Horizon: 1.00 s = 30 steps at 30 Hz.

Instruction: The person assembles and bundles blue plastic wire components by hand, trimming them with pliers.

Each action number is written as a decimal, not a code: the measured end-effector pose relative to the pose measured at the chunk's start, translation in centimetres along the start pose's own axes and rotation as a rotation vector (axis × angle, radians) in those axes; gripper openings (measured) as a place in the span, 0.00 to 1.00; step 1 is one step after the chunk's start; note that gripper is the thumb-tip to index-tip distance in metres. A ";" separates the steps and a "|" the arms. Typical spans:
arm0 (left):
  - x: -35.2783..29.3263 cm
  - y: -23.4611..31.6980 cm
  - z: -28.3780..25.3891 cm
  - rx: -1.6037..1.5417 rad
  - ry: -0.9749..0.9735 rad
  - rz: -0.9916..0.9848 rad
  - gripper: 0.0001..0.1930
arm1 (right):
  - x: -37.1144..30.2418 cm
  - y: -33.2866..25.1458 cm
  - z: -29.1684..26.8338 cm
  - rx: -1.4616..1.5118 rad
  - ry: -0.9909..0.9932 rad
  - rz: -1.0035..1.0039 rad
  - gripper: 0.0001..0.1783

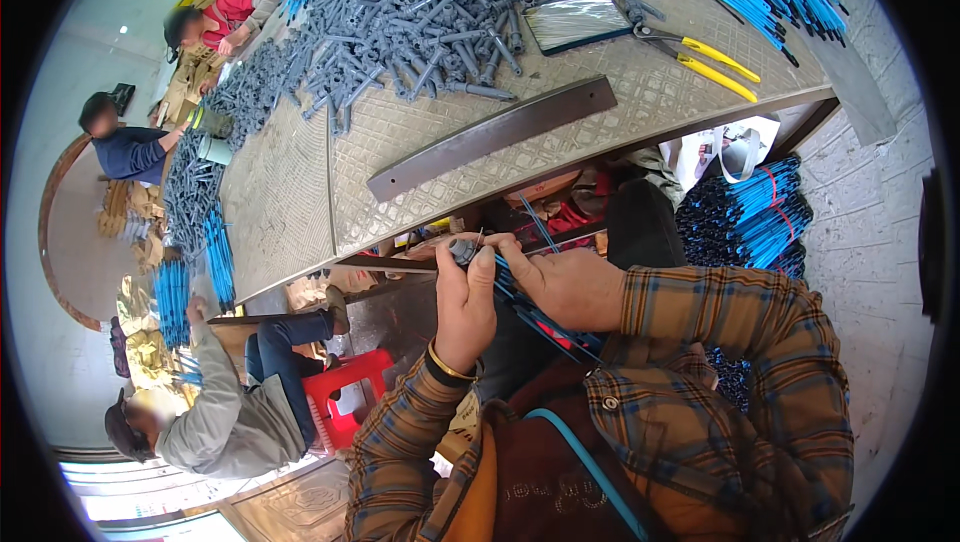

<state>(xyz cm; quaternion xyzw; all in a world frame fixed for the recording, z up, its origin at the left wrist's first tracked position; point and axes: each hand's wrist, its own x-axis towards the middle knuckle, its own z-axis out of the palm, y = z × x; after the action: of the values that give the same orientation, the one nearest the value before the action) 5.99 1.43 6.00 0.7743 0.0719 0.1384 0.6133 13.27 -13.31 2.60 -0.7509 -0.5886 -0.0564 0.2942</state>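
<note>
Left hand: held a gray piece.
Right hand: close, at its 3 o'clock; grip couldn't be told.
Gray piece: probably needed holding very still.

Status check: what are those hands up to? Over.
Left hand holding grey part. Right hand close beside it, grip unclear. Nothing visibly blocking; pliers lie apart on table.

Grey fitting, held just beside a slanting bunch of thin blue rods
</note>
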 end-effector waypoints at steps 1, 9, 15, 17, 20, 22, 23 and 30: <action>0.2 0.2 0.1 -0.021 0.000 -0.003 0.12 | 0.1 0.2 0.1 0.011 0.029 -0.014 0.33; 0.0 -1.2 -0.5 0.046 -0.047 0.021 0.09 | 0.0 -0.4 -0.7 -0.031 0.030 -0.056 0.31; 0.0 -1.3 -0.5 0.089 -0.031 -0.026 0.08 | 0.2 -0.6 -0.5 -0.094 -0.036 -0.059 0.30; 0.2 -2.3 -0.8 0.012 -0.004 -0.045 0.08 | 0.5 -0.6 -0.2 -0.053 -0.045 -0.021 0.29; 1.5 -2.7 -1.6 -0.123 0.010 -0.065 0.07 | 2.1 -0.4 -0.8 0.114 0.008 0.051 0.27; 2.5 -1.9 -2.3 -0.221 0.009 -0.101 0.07 | 3.1 -0.3 -1.3 0.273 0.058 0.129 0.24; 3.1 -0.7 -2.6 -0.313 -0.035 -0.068 0.07 | 3.7 0.0 -1.3 0.384 0.042 0.176 0.22; 1.4 -1.6 -4.3 -0.420 -0.108 -0.013 0.08 | 3.6 -0.4 1.1 0.573 -0.098 0.303 0.15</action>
<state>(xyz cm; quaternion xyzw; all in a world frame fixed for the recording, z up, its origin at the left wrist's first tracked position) 6.16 6.19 5.51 0.6351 0.0135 0.1050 0.7652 13.73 -9.58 3.37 -0.7185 -0.4754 0.1924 0.4699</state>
